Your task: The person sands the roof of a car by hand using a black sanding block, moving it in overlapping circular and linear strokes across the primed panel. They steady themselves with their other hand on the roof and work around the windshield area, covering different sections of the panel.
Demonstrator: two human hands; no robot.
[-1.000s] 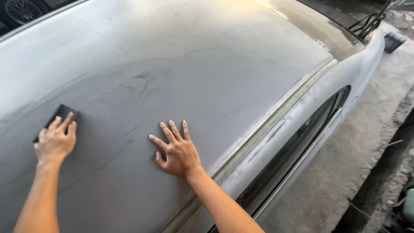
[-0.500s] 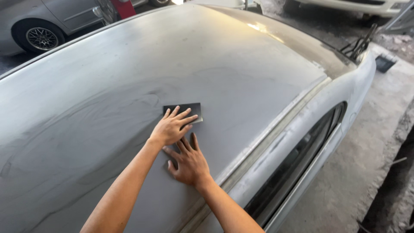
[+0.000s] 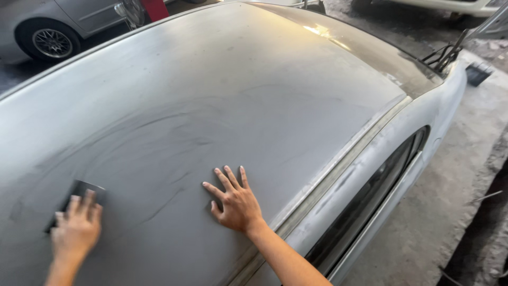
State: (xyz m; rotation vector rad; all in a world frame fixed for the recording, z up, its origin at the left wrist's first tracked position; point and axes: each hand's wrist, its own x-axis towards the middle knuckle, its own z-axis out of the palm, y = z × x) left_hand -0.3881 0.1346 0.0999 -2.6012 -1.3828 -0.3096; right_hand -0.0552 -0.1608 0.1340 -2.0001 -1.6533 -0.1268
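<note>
A dull grey, dusty car roof point(image 3: 238, 106) fills most of the view. My left hand point(image 3: 78, 229) presses a dark rectangular sanding block point(image 3: 79, 191) flat against the roof at the lower left; its fingers cover the block's near half. My right hand point(image 3: 237, 202) lies flat on the roof near its right edge, fingers spread, holding nothing. Curved sanding streaks run across the dust between the two hands.
The side window point(image 3: 370, 196) and roof rail point(image 3: 338, 169) drop away on the right to a dusty concrete floor point(image 3: 460, 175). A silver car with an alloy wheel point(image 3: 52, 42) stands at the upper left. Black wiper arms point(image 3: 447, 53) stick up at the far right.
My left hand has swept the sanding block from the roof's middle, just above the right hand, out to the lower left. The right hand has stayed flat in place.
</note>
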